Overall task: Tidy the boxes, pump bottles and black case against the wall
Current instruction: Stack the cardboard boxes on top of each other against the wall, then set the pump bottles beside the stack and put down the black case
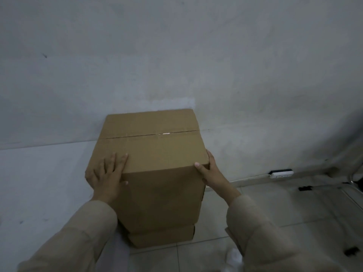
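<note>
Left hand and right hand flank the cardboard box.

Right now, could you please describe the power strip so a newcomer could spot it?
Follow the wall right of the box to the floor. The power strip lies there, a small white bar trailing a white cord.

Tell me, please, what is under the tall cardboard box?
The tall cardboard box stands on a flatter cardboard box, of which only the front edge shows. Anything beneath or behind is hidden.
</note>
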`<action>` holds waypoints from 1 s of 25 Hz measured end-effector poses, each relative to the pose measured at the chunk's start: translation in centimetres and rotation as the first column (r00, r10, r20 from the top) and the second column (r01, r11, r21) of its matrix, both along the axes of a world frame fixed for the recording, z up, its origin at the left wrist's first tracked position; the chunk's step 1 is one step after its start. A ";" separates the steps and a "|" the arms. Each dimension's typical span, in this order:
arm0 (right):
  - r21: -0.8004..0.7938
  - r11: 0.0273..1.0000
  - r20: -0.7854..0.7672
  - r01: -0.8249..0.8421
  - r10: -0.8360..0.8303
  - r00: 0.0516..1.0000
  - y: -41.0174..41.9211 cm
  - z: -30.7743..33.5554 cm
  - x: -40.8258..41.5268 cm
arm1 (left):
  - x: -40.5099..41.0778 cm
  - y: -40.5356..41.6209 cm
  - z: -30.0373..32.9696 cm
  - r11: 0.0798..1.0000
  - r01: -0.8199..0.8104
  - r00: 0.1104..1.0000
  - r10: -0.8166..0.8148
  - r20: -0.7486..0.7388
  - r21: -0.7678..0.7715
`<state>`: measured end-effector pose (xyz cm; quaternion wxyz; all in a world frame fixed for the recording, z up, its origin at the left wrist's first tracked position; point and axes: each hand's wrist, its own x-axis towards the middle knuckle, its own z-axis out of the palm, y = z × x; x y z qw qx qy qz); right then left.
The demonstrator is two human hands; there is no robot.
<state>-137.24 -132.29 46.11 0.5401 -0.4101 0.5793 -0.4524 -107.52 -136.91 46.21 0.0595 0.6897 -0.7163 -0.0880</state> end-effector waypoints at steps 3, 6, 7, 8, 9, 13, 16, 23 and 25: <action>0.076 0.996 -0.034 -0.055 0.057 0.998 0.9 0.5 -2.6 | -3.3 1.6 -0.3 0.999 -0.013 0.998 0.011 -0.066 -0.035; 0.162 0.987 -0.084 -0.020 0.034 0.996 2.6 -0.6 -6.4 | -7.5 2.9 -0.6 0.986 0.075 0.981 -0.100 -0.164 -0.148; 0.182 0.983 -0.076 0.006 0.008 0.997 3.6 -1.4 -8.3 | -9.5 3.3 -0.9 0.971 0.131 0.963 -0.173 -0.208 -0.199; 0.198 0.979 -0.063 0.042 -0.030 0.998 4.7 -2.2 -10.1 | -11.5 3.7 -1.2 0.946 0.195 0.933 -0.261 -0.249 -0.259; 0.221 0.971 -0.050 0.093 -0.084 0.995 5.9 -3.0 -12.0 | -13.8 4.2 -1.6 0.911 0.264 0.895 -0.354 -0.272 -0.317; 0.332 0.890 -0.063 0.311 -0.308 0.949 11.8 -7.1 -19.9 | -23.5 6.2 -4.3 0.787 0.447 0.762 -0.584 -0.281 -0.424; 0.413 0.803 -0.095 0.429 -0.430 0.898 16.7 -11.4 -24.5 | -29.5 7.9 -9.0 0.756 0.549 0.660 -0.653 -0.371 -0.356; 0.573 0.610 -0.235 0.547 -0.517 0.823 24.6 -27.1 -27.5 | -34.4 12.8 -28.1 0.679 0.734 0.630 -0.687 -0.362 -0.012; 0.583 0.615 -0.273 0.531 -0.467 0.841 24.4 -32.0 -27.5 | -35.0 12.3 -33.6 0.671 0.740 0.640 -0.680 -0.359 0.048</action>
